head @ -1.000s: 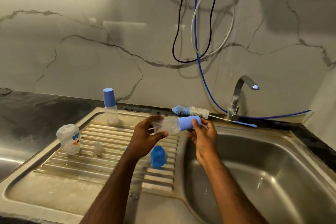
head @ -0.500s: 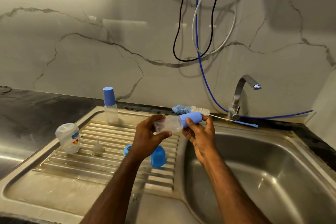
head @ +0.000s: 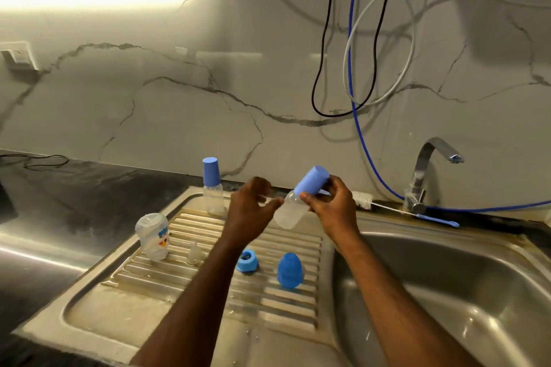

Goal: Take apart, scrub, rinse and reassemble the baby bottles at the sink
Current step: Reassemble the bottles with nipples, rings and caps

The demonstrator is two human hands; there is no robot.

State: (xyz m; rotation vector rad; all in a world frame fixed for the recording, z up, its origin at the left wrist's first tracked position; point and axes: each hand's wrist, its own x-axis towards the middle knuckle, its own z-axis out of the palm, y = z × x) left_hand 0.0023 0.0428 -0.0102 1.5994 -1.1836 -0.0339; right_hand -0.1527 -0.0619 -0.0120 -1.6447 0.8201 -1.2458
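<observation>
Held at centre frame, above the inner edge of the ribbed steel draining board: a small clear plastic baby bottle with a tall blue cylindrical cap, tilted, cap end up and to the right. Gripped by the right hand, thumb and fingers curled round the blue cap and the neck below it. Left hand just left of the clear body, motion-blurred, fingers loosely bent; cannot tell whether touching the bottle or clear of it.

Likely light, stiff and thin-walled, apparently empty. Probably slick if wet, judging by the droplets on the draining board. Best taken with one hand round the clear body and the other round the cap, so as to pull or twist apart without squeezing the wall.

Lower on the draining board: a blue screw ring, a blue dome-shaped cover, a clear silicone teat and a wider clear bottle with a cartoon print, standing slightly tilted. A second capped small bottle upright at the board's far edge.

Bottle brush with white bristles and blue handle tip partly hidden behind the right hand. Teat and ring under the held cap not visible. Steel sink basin cut off at lower right
</observation>
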